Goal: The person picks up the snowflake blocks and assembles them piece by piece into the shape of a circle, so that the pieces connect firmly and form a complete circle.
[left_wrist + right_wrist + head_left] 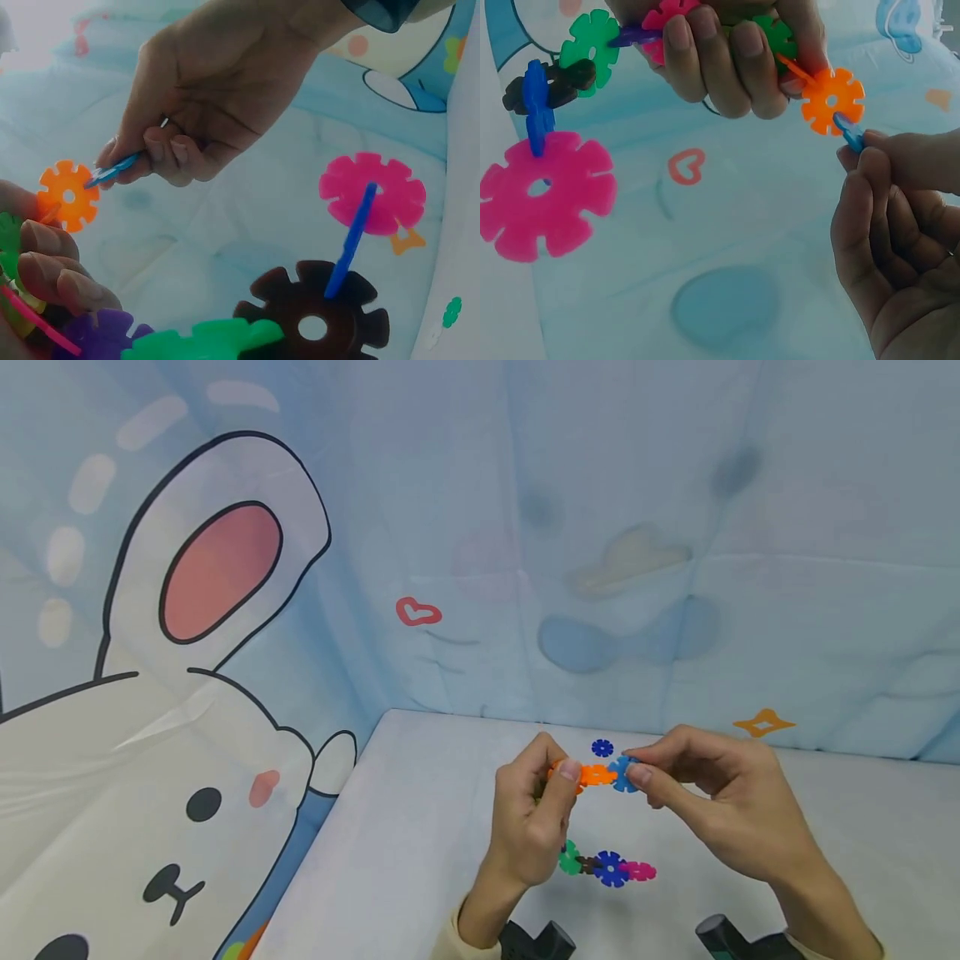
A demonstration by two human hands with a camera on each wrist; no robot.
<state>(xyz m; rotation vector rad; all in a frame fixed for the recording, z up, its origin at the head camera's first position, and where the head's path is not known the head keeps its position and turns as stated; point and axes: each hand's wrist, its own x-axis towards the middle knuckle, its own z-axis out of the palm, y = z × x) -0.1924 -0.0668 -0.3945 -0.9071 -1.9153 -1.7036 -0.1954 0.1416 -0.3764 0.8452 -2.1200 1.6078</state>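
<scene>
My left hand (557, 766) grips one end of a chain of plastic snowflake discs. An orange disc (597, 774) sticks out of it to the right. My right hand (637, 766) pinches a light blue disc (622, 773) edge-on against the orange disc's rim. In the right wrist view the light blue disc (851, 135) meets the orange disc (832, 100) at a slot. The rest of the chain (609, 867) trails below my left hand: green, brown, dark blue, then pink (373, 193). Whether it rests on the table I cannot tell.
One loose dark blue disc (602, 747) lies on the white table (420, 827) just behind my hands. A pale blue cloth with a cartoon rabbit (217, 568) hangs behind and to the left. The table's left edge runs diagonally down to the lower left.
</scene>
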